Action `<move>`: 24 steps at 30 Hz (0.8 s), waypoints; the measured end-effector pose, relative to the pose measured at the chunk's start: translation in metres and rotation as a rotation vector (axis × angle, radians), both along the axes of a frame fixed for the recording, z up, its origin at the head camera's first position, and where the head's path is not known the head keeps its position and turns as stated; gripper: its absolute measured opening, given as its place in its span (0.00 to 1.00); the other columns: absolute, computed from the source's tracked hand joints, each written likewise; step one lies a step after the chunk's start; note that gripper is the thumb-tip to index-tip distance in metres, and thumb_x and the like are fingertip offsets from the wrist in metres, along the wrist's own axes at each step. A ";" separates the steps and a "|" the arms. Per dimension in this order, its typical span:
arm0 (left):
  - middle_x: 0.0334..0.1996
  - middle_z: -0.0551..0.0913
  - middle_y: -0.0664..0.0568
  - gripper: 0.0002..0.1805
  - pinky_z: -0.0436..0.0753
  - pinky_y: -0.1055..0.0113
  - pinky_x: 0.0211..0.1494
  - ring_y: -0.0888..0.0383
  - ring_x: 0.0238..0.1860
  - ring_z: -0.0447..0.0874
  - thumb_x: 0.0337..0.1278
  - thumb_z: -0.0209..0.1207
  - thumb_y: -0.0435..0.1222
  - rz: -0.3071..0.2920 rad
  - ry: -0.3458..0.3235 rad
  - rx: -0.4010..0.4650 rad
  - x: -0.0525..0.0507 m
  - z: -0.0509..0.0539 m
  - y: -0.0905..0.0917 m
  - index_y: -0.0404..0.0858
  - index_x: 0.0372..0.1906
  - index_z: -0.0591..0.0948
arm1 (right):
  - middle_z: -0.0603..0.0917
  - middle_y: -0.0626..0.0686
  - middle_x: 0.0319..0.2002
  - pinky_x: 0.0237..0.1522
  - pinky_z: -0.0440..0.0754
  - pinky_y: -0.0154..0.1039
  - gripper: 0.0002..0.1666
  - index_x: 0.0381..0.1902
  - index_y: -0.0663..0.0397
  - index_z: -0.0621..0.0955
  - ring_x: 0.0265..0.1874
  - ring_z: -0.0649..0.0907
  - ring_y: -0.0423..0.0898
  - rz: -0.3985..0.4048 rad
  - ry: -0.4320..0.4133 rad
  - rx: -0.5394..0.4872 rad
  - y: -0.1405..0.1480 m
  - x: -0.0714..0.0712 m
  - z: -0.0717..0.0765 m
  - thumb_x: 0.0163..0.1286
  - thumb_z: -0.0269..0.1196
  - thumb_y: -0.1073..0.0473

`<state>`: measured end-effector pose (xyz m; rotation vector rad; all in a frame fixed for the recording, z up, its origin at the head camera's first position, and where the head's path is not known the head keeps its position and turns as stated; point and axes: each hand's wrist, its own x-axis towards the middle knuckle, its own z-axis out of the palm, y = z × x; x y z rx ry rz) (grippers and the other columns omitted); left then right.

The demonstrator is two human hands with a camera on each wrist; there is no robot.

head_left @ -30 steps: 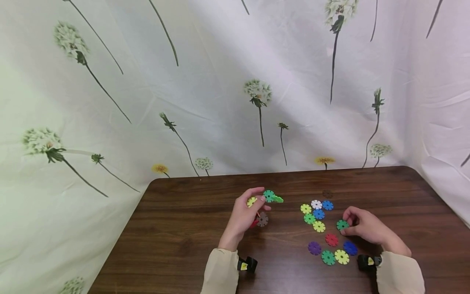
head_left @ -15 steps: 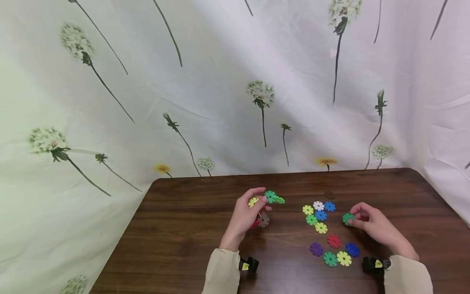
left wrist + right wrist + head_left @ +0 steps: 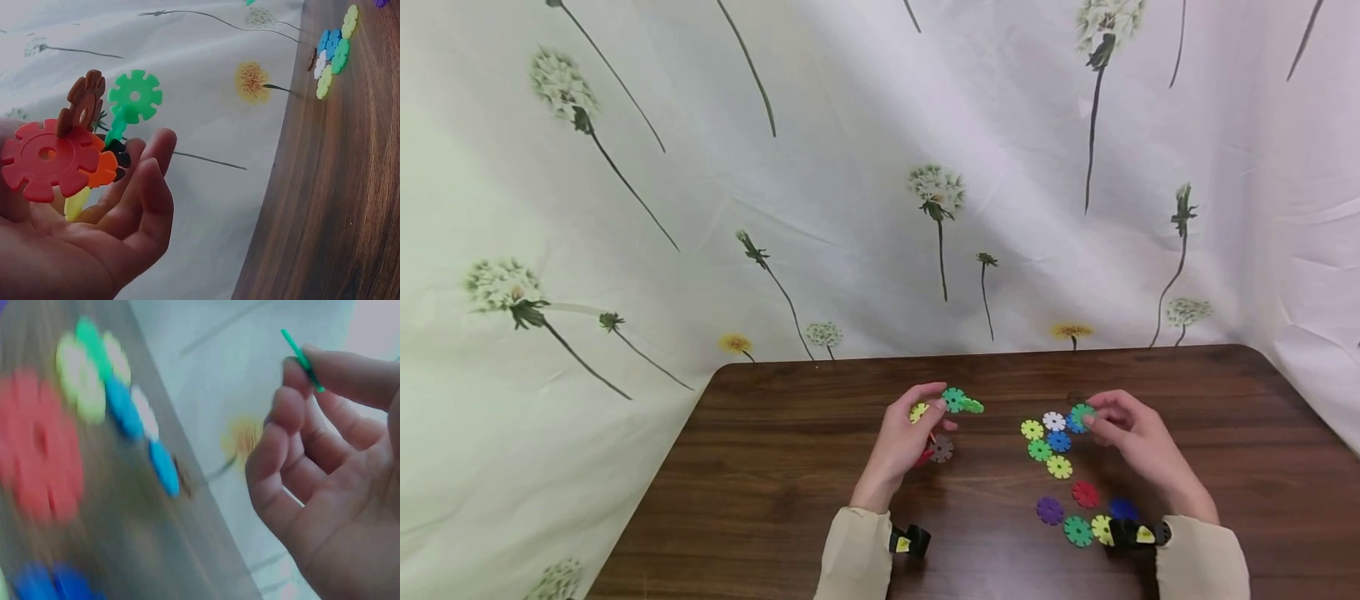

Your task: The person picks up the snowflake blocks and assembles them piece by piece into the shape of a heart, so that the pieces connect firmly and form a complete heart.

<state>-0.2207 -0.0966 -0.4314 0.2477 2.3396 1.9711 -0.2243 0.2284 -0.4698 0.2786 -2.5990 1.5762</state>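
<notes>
- Holding a cluster of joined notched discs [image 3: 47, 175], the left hand [image 3: 895, 437] wraps thumb and curled fingers around it, above the table; red, brown, orange, yellow and green pieces show;
- Right hand [image 3: 1138, 433] pinches a single green disc [image 3: 1081, 416] between thumb and fingertip; it is raised and, from the head view, partly covers a blue disc [image 3: 1071, 425] near a white disc [image 3: 1054, 421];
- For good handling, a light pinch at the rim should leave most notches free; steadying the cluster near its middle would probably spare its joints from twisting;
- Loose discs, including a red disc [image 3: 1085, 494] and a purple disc [image 3: 1049, 511], lie flat on the dark wood-grain table [image 3: 775, 442];
- Behind the table hangs pale, creased cloth [image 3: 850, 208] printed with dandelions [image 3: 937, 187].
</notes>
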 end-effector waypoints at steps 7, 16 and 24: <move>0.40 0.85 0.39 0.18 0.71 0.68 0.36 0.48 0.44 0.87 0.71 0.51 0.41 -0.010 -0.002 -0.034 0.000 0.000 0.002 0.45 0.62 0.74 | 0.85 0.47 0.34 0.37 0.83 0.33 0.16 0.51 0.62 0.75 0.33 0.84 0.44 0.071 0.023 -0.120 -0.033 -0.002 0.012 0.71 0.60 0.57; 0.38 0.85 0.34 0.19 0.69 0.70 0.33 0.41 0.44 0.85 0.71 0.50 0.36 -0.027 0.011 -0.038 0.017 0.028 0.007 0.37 0.62 0.74 | 0.84 0.52 0.35 0.34 0.83 0.40 0.15 0.50 0.56 0.75 0.31 0.82 0.46 0.149 -0.005 -0.164 -0.065 -0.001 0.019 0.69 0.62 0.57; 0.38 0.86 0.34 0.19 0.68 0.71 0.31 0.39 0.45 0.85 0.71 0.50 0.37 -0.028 0.006 -0.037 0.020 0.031 0.008 0.38 0.63 0.73 | 0.84 0.57 0.35 0.33 0.83 0.39 0.14 0.48 0.59 0.76 0.31 0.83 0.46 0.185 0.028 -0.167 -0.081 0.000 0.022 0.68 0.62 0.59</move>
